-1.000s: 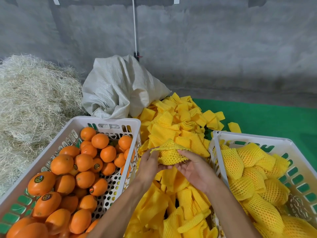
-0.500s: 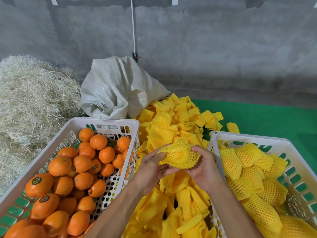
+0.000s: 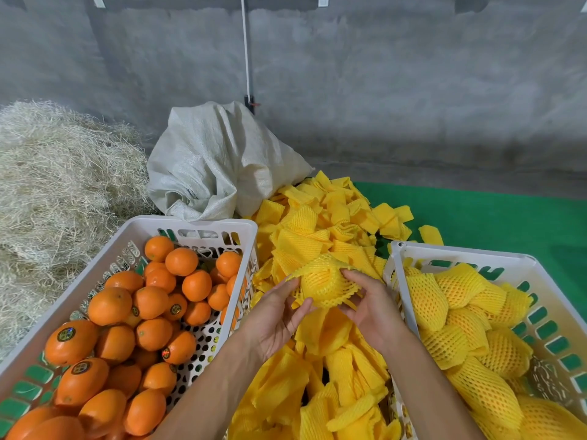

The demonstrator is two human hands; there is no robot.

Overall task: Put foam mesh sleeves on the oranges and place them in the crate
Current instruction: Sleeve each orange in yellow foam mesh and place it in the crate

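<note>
Head view: we hold a sleeved orange point(image 3: 322, 282) over the loose foam sleeves pile point(image 3: 317, 369), between two crates. Left hand point(image 3: 279, 315) and right hand point(image 3: 370, 304) both pinch its mesh, whose flared open end points up-left.

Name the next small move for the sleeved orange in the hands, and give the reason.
Probably carry it right and set it in the right crate. The foam mesh sleeve already wraps the fruit between the left hand and right hand, and that crate holds the other sleeved oranges.
</note>
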